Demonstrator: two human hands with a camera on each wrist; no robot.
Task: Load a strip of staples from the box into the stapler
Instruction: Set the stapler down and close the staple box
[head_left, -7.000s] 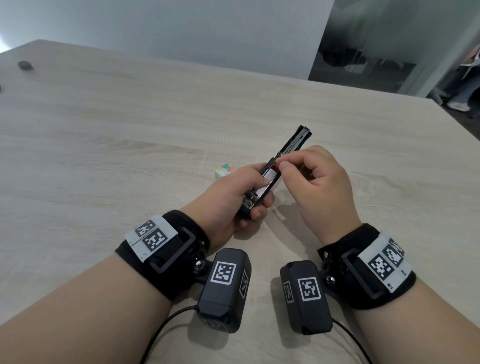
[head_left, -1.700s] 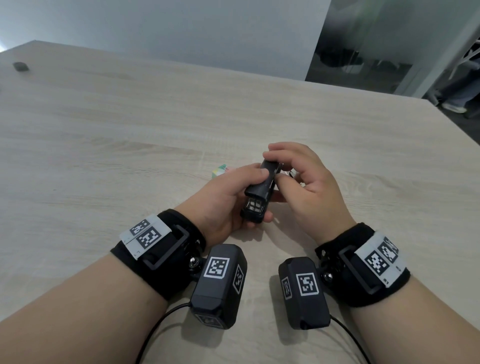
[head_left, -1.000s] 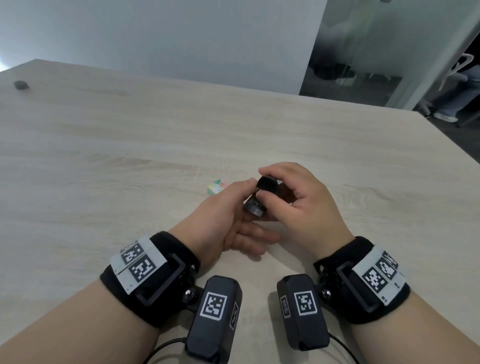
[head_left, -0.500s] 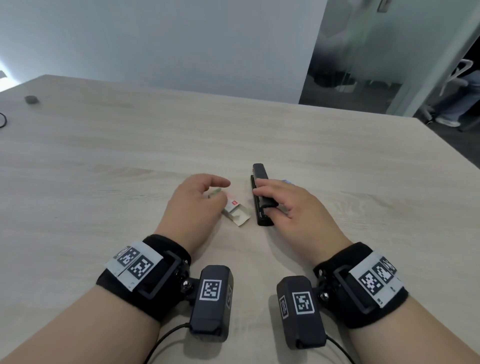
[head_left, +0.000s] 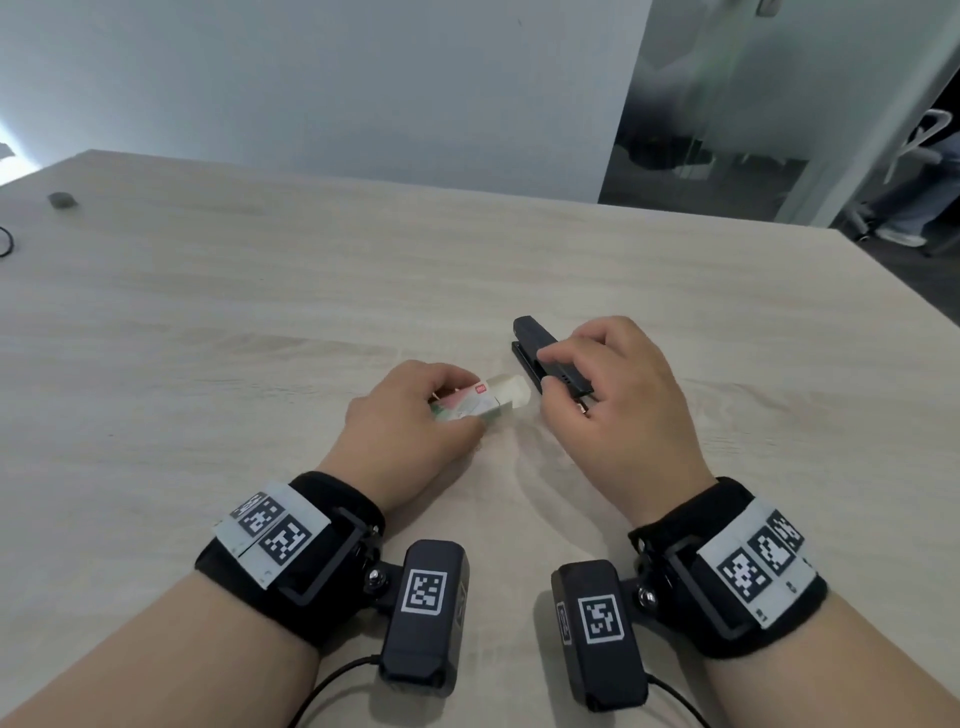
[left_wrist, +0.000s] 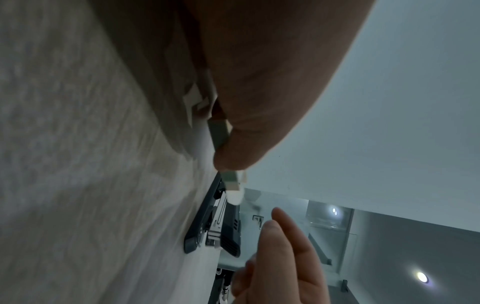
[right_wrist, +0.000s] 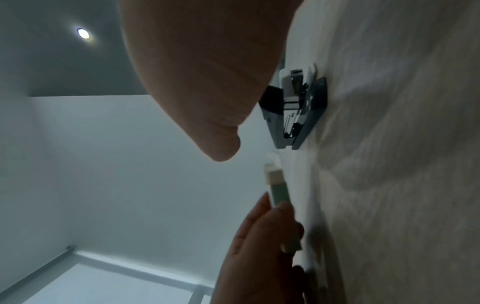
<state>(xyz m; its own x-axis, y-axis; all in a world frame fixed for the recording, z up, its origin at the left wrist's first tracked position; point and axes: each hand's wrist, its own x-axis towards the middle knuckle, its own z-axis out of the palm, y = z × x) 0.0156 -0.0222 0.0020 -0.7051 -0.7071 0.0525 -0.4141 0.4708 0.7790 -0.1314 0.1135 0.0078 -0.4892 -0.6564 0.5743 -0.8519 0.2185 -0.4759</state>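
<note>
- Your left hand pinches the staple box with curled fingers; its end flap hangs open toward the stapler, so tilting it could spill strips.
- Your right hand hovers over the stapler, fingers loosely curled, gripping nothing I can see; a careless brush could knock it.
- The stapler lies closed on the table, just beside the box.

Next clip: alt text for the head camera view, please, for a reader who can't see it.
On a pale wooden table, a person's left hand holds a small staple box with its end flap open, while the right hand hovers with curled fingers over a closed black stapler lying flat just beyond. Both wrists wear black straps with cameras and printed markers.
</note>
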